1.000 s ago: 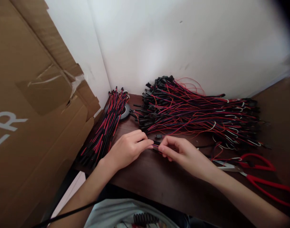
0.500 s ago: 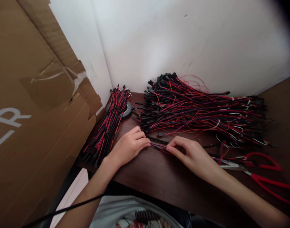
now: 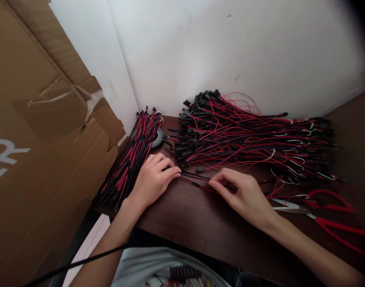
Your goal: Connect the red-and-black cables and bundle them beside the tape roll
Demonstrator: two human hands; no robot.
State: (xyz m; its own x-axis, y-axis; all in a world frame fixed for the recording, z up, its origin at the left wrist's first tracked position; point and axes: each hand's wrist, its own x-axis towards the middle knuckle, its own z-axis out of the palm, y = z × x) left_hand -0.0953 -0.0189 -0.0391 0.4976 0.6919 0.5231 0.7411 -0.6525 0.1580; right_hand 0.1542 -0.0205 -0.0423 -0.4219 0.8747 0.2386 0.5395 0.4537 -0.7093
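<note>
A thin wire harness (image 3: pixel 196 178) with red, dark and black-sleeved strands runs between my two hands just over the dark wooden table. My left hand (image 3: pixel 157 177) pinches one part of it between thumb and fingers. Further right, my right hand (image 3: pixel 238 189) pinches it with thumb and forefinger, and loose red wires trail beyond toward the scissors. Behind the hands lies a large pile of red and black wire harnesses (image 3: pixel 245 137) with black connectors. To the left of my left hand is a smaller bundle of harnesses (image 3: pixel 131 159).
Red-handled scissors (image 3: pixel 308 213) lie with blades apart by my right forearm. A roll of black tape (image 3: pixel 158 138) sits behind the smaller bundle. A big cardboard box (image 3: pixel 51 159) stands along the left, and a white wall (image 3: pixel 215 52) rises behind the table (image 3: pixel 200 227).
My left hand has shifted a little left, away from the right one, so more of the wires shows between them. The right hand has hardly moved. The view has turned slightly.
</note>
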